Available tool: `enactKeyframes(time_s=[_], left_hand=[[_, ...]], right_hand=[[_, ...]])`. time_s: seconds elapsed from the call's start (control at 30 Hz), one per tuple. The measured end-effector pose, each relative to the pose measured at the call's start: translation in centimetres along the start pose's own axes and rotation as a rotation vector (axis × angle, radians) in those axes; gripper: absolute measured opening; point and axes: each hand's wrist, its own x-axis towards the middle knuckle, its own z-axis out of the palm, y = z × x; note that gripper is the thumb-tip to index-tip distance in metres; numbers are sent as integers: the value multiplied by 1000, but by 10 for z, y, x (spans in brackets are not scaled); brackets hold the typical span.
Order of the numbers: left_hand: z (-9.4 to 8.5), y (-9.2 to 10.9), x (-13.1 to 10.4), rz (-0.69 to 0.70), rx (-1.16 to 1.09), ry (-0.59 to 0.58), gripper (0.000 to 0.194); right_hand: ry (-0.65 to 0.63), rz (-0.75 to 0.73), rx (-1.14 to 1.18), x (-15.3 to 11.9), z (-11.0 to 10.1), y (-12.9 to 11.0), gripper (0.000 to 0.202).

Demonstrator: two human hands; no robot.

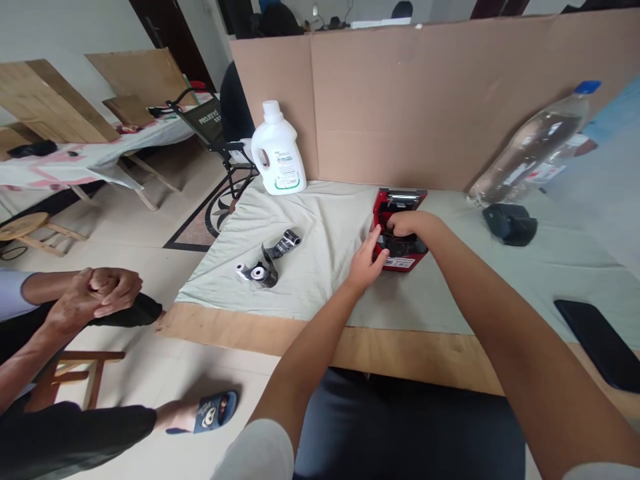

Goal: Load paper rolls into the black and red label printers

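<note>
Steadying the red box (pixel 400 250) with our left hand (pixel 367 263), we have our right hand (pixel 413 224) down inside it, right of centre in the frame, where its lid (pixel 403 198) stands open on the far side. The left fingers are spread against the box's left edge, bracing rather than pinching; the right fingertips are hidden in the dark interior, so we cannot tell whether they press together on anything. We judge the step in hand to be work on something inside the box. The next move seems to call for a firm left hand, so the box does not slide on the pale cloth (pixel 330 230), and for careful right fingers in that tight opening. Left of centre, a loose black ribbon (pixel 269 275) lies well apart from both hands.
</note>
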Motion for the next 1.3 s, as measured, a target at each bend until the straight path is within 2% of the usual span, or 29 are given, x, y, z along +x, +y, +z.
enactKeyframes(time_s=[0.1, 0.2, 0.27, 0.33, 0.4, 0.47, 0.57, 0.67, 0.77, 0.87, 0.97, 1.03, 1.1, 1.2, 1.3], left_hand=[[0, -3, 0, 22, 9, 1, 67], [0, -6, 1, 83, -10, 9, 67], [-1, -5, 2, 84, -6, 7, 61], [-3, -1, 3, 38, 28, 5, 55], [-6, 3, 4, -2, 62, -4, 54], [-8, 6, 5, -30, 92, -50, 54], [-9, 2, 8, -100, 121, -131, 57], [-9, -5, 12, -68, 72, -152, 66], [-9, -10, 17, -41, 34, -168, 64], [-7, -10, 20, -58, 25, -188, 63], [-6, -10, 22, -42, 14, -186, 62], [-7, -8, 21, -39, 13, -183, 62], [-10, -6, 18, -50, 8, -189, 62], [-14, -2, 14, -67, 11, -215, 64], [-15, 1, 11, -51, 36, -192, 63]], right_hand=[[39, 12, 87, -20, -4, 11, 19], [243, -53, 220, -53, -19, 7, 25], [425, -111, 347, -69, -36, -12, 32], [563, -143, 478, -68, -53, -46, 37], [634, -157, 568, -46, -66, -87, 40], [653, -207, 581, -6, -70, -128, 43], [583, -265, 516, 65, -54, -180, 32], [455, -175, 388, 117, -26, -210, 34], [342, -104, 319, 137, -3, -222, 41], [274, -59, 275, 130, 2, -223, 56], [363, -76, 214, 105, -3, -228, 81], [484, -204, 212, 85, -6, -237, 71], [515, -420, 255, 65, -6, -252, 46], [407, -715, 340, 39, -1, -282, 29], [341, -823, 260, 16, 6, -312, 22]])
